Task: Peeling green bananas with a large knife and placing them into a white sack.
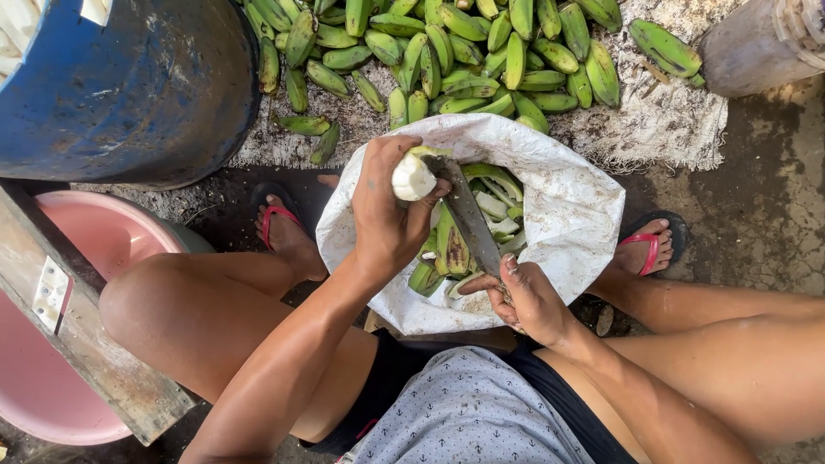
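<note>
Head view: our left hand point(387, 219) grips a half-peeled banana point(413, 176), right hand point(526, 296) closed on the knife point(468, 219); peels point(481, 202) fill the sack point(567, 206), a green pile point(455, 51) remains.

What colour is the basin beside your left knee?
Pink; the basin shows best in the head view, partly under a wooden plank.

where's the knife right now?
Head view, centre: the knife is in the right hand, blade angled up to the peeled banana in the left hand, over the white sack between the knees.
</note>
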